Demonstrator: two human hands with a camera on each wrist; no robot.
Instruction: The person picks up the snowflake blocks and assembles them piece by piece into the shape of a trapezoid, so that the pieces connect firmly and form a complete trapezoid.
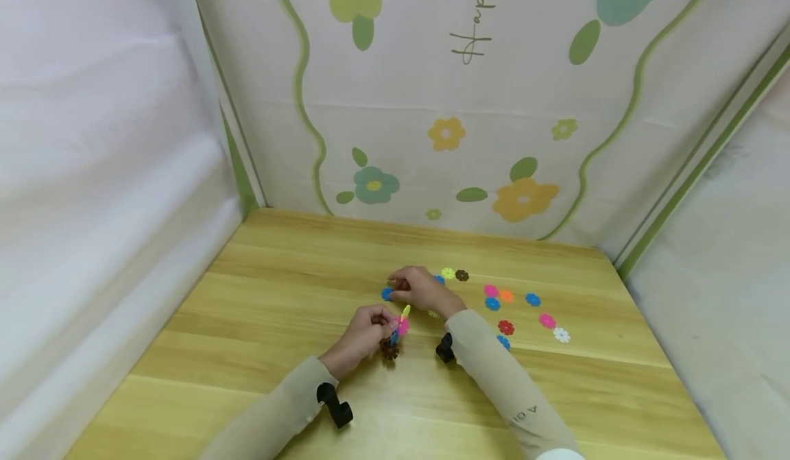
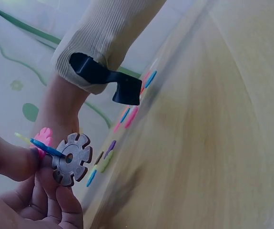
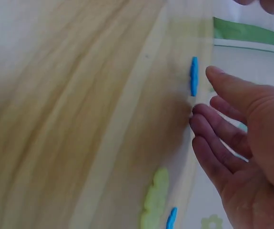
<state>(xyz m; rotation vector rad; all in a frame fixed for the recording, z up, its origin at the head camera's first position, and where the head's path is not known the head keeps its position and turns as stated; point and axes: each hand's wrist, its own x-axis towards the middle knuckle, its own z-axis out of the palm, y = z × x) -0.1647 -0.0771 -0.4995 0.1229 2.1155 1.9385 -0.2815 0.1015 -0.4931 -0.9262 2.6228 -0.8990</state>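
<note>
My left hand pinches a small chain of joined notched plastic discs. In the left wrist view it has a brown disc, a blue disc, a pink disc and a yellow disc. Just beyond it, my right hand hovers low over the table with nothing held. Its fingers are loosely bent, with thumb and fingertips apart, in the right wrist view. Close to those fingertips lies a loose blue disc. Another blue disc is partly hidden behind the right hand.
Loose discs are scattered to the right on the wooden table: yellow, brown, orange, red, white and several more. White cloth walls stand left, right and behind.
</note>
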